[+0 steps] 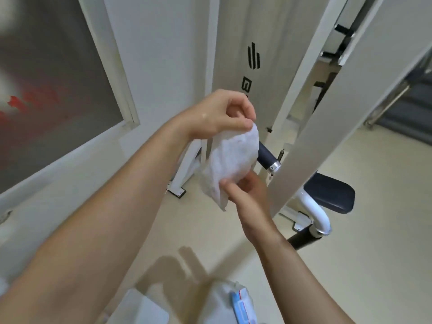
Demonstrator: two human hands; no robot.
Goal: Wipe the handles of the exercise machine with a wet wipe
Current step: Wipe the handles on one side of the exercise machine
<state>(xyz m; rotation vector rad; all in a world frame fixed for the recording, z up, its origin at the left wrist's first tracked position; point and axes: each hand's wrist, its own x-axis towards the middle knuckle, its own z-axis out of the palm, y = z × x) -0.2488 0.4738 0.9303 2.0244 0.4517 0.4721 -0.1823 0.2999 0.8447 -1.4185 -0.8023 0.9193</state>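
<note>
Centrally, a crumpled white wet wipe (230,160) hangs in the air between the two hands, stretched loosely from top to bottom. The left hand (217,113), reaching in from the lower left on a bare forearm, pinches the wipe's upper edge between thumb and curled fingertips. The right hand (245,190), coming up from the lower right, grips the wipe's lower edge with thumb and fingers closed on the cloth, and a loose corner dangles below that grip. Just behind the wipe, partly hidden by it, a dark blue cylindrical handle with a silver metal collar (268,157) juts out from the white metal frame of the exercise machine (311,127); neither the wipe nor either hand can be seen touching it. Lower right of the hands sits a dark padded seat (332,195) on a curved white tube. At the bottom edge lies a white packet with a blue and red label (236,302) on the pale beige floor (362,242).
</note>
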